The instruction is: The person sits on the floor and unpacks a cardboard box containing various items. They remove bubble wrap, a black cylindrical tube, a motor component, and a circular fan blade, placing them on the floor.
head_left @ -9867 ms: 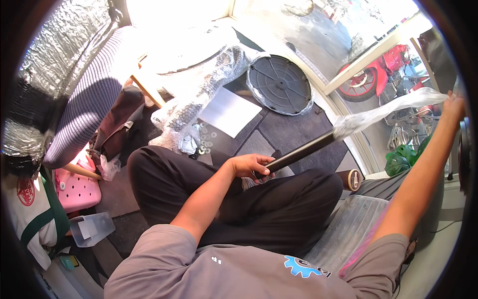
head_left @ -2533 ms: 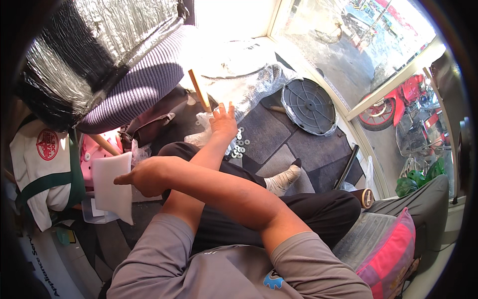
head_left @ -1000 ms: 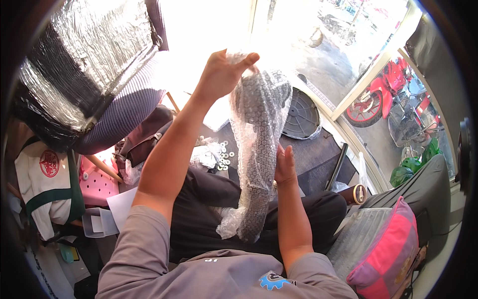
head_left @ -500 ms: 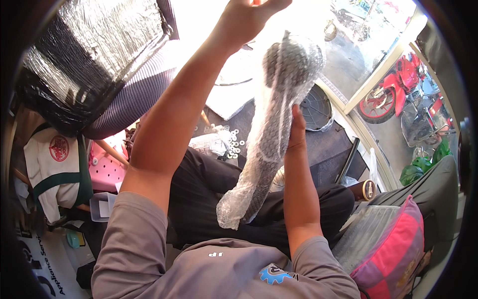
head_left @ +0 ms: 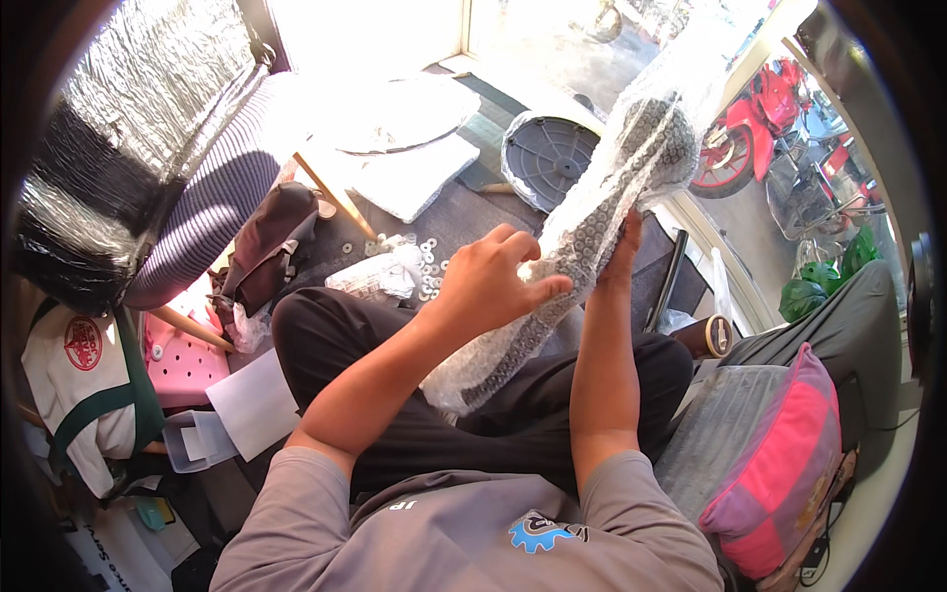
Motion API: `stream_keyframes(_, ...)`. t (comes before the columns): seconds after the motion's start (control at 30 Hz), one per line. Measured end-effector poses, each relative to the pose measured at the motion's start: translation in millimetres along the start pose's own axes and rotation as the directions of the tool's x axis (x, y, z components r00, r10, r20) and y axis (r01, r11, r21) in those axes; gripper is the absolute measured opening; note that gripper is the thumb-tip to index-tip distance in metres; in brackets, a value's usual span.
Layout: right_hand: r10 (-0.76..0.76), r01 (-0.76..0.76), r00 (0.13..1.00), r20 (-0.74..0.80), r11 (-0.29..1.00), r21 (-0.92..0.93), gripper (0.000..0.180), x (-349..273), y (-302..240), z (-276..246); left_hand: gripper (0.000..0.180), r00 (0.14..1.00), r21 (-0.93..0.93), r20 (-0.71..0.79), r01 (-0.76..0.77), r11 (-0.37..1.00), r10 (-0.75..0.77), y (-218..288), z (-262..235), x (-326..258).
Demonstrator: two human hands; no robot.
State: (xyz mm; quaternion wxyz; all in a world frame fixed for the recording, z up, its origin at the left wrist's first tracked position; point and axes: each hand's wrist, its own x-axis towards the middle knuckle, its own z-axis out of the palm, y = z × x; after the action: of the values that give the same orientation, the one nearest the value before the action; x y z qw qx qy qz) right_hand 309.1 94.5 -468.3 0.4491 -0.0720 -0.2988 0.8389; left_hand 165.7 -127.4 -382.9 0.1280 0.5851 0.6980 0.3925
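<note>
A long bundle in clear bubble wrap [head_left: 572,237] slants across my lap, its dark contents too blurred to name. The upper end is wide and rounded, and loose clear wrap extends beyond it. My right hand [head_left: 621,252] grips it from the right side, below the wide end; most of those fingers are hidden behind it. Against its left side, around the middle, rests my left hand [head_left: 498,276], with thumb and fingers apart. The lower end of the bundle lies over my dark trousers [head_left: 395,340].
Past my knees are several small white rings [head_left: 428,268], a crumpled plastic bag [head_left: 380,271] and a round dark ribbed disc [head_left: 557,158]. A pink perforated stool [head_left: 182,340] and a clear plastic bin [head_left: 197,439] stand left. At right are a pink cushion [head_left: 779,454] and a dark tube [head_left: 668,281].
My left hand has come down from above the bundle's top to its middle. The bundle has tilted further right, with my right hand still gripping it.
</note>
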Motion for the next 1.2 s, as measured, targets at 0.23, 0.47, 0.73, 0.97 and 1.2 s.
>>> stream_keyframes(0.23, -0.073, 0.069, 0.996, -0.06, 0.996, -0.061, 0.077, 1.2, -12.5, 8.3, 0.028, 0.985, -0.162, -0.011, 0.167, 0.973, -0.171, -23.5, 5.1, 26.2)
stream_keyframes(0.47, -0.079, 0.075, 0.991, -0.105, 0.996, -0.04, 0.077, 2.5, -8.5, -2.1, 0.033, 0.996, 0.067, 0.002, -0.09, 0.994, 0.091, -24.3, -29.3, -46.1)
stream_keyframes(0.73, 0.053, -0.059, 0.974, -0.219, 0.998, -0.023, 0.068, -10.1, 44.3, -24.4, 0.015, 0.986, -0.08, -0.124, 0.103, 0.991, -0.112, -68.5, -2.0, -67.8)
stream_keyframes(0.97, 0.193, -0.189, 0.941, -0.278, 0.981, 0.042, 0.066, -15.6, 67.7, -44.2, 0.035, 0.995, -0.101, 0.095, -0.01, 0.995, 0.02, -83.7, 1.1, -76.9)
stream_keyframes(1.2, 0.318, -0.327, 0.923, -0.217, 0.945, -0.007, 0.053, -27.7, 101.6, -19.7, 0.095, 0.823, -0.705, 0.496, 0.567, 0.426, -0.277, -97.7, 32.0, -67.2)
